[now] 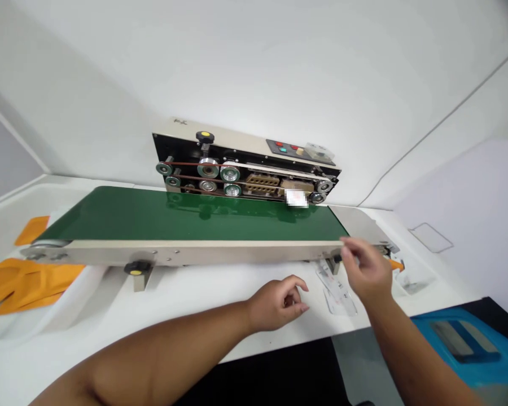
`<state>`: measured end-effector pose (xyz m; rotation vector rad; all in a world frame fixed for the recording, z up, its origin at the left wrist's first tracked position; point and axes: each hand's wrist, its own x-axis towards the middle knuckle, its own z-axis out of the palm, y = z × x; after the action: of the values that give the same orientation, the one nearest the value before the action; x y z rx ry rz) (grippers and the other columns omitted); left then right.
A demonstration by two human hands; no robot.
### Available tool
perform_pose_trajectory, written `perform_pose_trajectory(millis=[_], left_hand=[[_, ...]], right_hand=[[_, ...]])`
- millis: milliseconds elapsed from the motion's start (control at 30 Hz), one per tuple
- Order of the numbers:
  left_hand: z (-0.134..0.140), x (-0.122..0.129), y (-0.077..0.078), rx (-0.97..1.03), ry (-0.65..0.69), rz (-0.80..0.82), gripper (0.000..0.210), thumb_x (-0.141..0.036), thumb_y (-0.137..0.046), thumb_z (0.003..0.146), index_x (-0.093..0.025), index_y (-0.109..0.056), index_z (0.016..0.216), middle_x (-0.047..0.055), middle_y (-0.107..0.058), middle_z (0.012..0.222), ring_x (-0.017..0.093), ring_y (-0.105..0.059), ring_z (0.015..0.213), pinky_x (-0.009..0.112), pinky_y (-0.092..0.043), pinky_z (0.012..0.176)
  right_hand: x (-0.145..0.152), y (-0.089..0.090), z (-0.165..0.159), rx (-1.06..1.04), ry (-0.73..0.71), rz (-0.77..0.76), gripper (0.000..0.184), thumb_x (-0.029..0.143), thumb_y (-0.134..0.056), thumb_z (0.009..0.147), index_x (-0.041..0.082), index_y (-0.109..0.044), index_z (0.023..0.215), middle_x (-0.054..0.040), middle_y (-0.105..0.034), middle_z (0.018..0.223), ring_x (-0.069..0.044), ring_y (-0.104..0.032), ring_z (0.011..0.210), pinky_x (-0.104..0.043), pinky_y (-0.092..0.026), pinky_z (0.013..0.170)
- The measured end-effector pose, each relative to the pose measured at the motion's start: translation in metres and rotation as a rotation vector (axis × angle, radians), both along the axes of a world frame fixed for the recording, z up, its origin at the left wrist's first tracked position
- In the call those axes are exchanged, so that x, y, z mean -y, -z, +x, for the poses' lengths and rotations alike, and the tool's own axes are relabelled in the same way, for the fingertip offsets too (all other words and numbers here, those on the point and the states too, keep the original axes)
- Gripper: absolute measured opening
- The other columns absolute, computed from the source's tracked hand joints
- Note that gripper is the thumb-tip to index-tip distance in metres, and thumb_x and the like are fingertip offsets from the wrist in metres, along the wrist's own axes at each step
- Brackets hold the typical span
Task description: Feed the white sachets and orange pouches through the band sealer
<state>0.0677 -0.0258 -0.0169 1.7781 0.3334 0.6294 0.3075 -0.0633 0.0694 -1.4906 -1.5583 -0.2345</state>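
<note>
My left hand [278,304] hovers over the white tabletop in front of the conveyor, its fingers loosely curled and the thumb apart from them, with nothing in it. At the conveyor's right front edge, my right hand [369,269] has its thumb and forefinger close together; whatever they may hold is too small to make out. Between the hands lie flat transparent packets [338,293] with faint print. A small white packet [296,197], blurred out, sits at the right end of the band sealer [245,163], over the green conveyor belt [195,217].
Orange pouches [34,285] fill a white bin [78,290] on the left. Another white bin [415,279] stands right of the conveyor, with an orange tip and clear packets. A blue container [457,344] is at lower right. Black knobs [138,268] stick out below the conveyor.
</note>
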Motion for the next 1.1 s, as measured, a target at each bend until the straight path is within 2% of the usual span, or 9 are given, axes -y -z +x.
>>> perform_pose_trajectory(millis=[67, 133, 233, 300, 433, 633, 733, 867, 1100], left_hand=[[-0.001, 0.001, -0.002, -0.018, 0.009, 0.049, 0.025, -0.033, -0.065, 0.091, -0.02, -0.058, 0.111, -0.002, -0.066, 0.077, 0.011, -0.051, 0.06, 0.022, -0.041, 0.061], [-0.001, 0.001, -0.003, -0.027, 0.016, 0.088, 0.02, -0.033, -0.064, 0.092, -0.019, -0.061, 0.106, -0.002, -0.066, 0.075, 0.011, -0.051, 0.06, 0.022, -0.041, 0.061], [-0.002, 0.001, -0.003, -0.041, 0.014, 0.117, 0.019, -0.033, -0.063, 0.093, -0.019, -0.062, 0.105, -0.003, -0.065, 0.073, 0.01, -0.05, 0.059, 0.022, -0.041, 0.061], [-0.002, 0.0, -0.002, -0.058, 0.014, 0.12, 0.019, -0.033, -0.062, 0.093, -0.019, -0.061, 0.106, -0.003, -0.065, 0.074, 0.01, -0.049, 0.06, 0.021, -0.04, 0.062], [-0.002, -0.002, -0.002, -0.096, 0.016, 0.122, 0.02, -0.034, -0.062, 0.094, -0.019, -0.06, 0.107, -0.004, -0.065, 0.073, 0.01, -0.049, 0.06, 0.021, -0.04, 0.061], [-0.001, -0.002, -0.001, -0.119, 0.018, 0.283, 0.024, -0.039, -0.062, 0.095, -0.02, -0.063, 0.108, 0.0, -0.071, 0.082, 0.014, -0.058, 0.066, 0.025, -0.046, 0.067], [0.0, -0.001, 0.002, -0.093, 0.033, 0.491, 0.039, -0.048, -0.071, 0.087, -0.022, -0.065, 0.115, 0.008, -0.072, 0.113, 0.024, -0.065, 0.101, 0.036, -0.048, 0.095], [0.001, -0.001, 0.011, -0.247, 0.094, 0.673, 0.078, -0.052, -0.081, 0.076, -0.026, -0.052, 0.144, 0.012, -0.05, 0.154, 0.039, -0.04, 0.144, 0.054, -0.03, 0.118], [0.005, -0.003, 0.033, -0.289, 0.055, 0.753, 0.047, -0.045, -0.069, 0.093, -0.025, -0.06, 0.135, 0.008, -0.067, 0.139, 0.029, -0.055, 0.136, 0.045, -0.037, 0.117]], right_hand=[[0.034, 0.037, 0.01, 0.2, -0.042, -0.04, 0.017, 0.026, -0.064, 0.093, 0.022, -0.071, 0.107, -0.005, -0.069, 0.089, -0.019, -0.062, 0.077, -0.036, -0.053, 0.078], [0.058, 0.077, 0.021, 0.221, 0.133, -0.002, 0.032, 0.032, -0.064, 0.092, 0.019, -0.065, 0.121, -0.0114, -0.068, 0.101, -0.025, -0.063, 0.086, -0.044, -0.054, 0.082], [0.078, 0.127, 0.034, 0.177, 0.373, -0.115, 0.079, 0.05, -0.061, 0.092, 0.012, -0.033, 0.156, -0.0257, -0.054, 0.138, -0.041, -0.055, 0.12, -0.061, -0.049, 0.096], [0.085, 0.144, 0.039, 0.272, 0.298, -0.312, 0.084, 0.052, -0.054, 0.096, 0.014, -0.02, 0.162, -0.0252, -0.044, 0.152, -0.045, -0.042, 0.138, -0.065, -0.043, 0.105], [0.095, 0.144, 0.039, 0.503, 0.026, -0.588, 0.073, 0.044, -0.051, 0.1, 0.026, -0.02, 0.164, -0.0124, -0.031, 0.166, -0.039, -0.026, 0.152, -0.059, -0.036, 0.115], [0.108, 0.134, 0.029, 0.566, -0.142, -0.581, 0.083, 0.053, -0.061, 0.095, 0.028, -0.022, 0.164, -0.0087, -0.028, 0.168, -0.037, -0.026, 0.153, -0.057, -0.038, 0.116], [0.108, 0.137, 0.017, 0.573, -0.258, -0.558, 0.076, 0.053, -0.061, 0.095, 0.03, -0.032, 0.161, -0.006, -0.038, 0.164, -0.034, -0.033, 0.151, -0.053, -0.041, 0.116], [0.1, 0.138, -0.003, 0.59, -0.346, -0.518, 0.073, 0.056, -0.065, 0.092, 0.026, -0.044, 0.155, -0.0091, -0.05, 0.156, -0.034, -0.039, 0.147, -0.053, -0.042, 0.115], [0.101, 0.138, -0.013, 0.612, -0.282, -0.466, 0.067, 0.051, -0.058, 0.097, 0.031, -0.039, 0.158, -0.0057, -0.049, 0.157, -0.034, -0.035, 0.15, -0.057, -0.033, 0.119]])
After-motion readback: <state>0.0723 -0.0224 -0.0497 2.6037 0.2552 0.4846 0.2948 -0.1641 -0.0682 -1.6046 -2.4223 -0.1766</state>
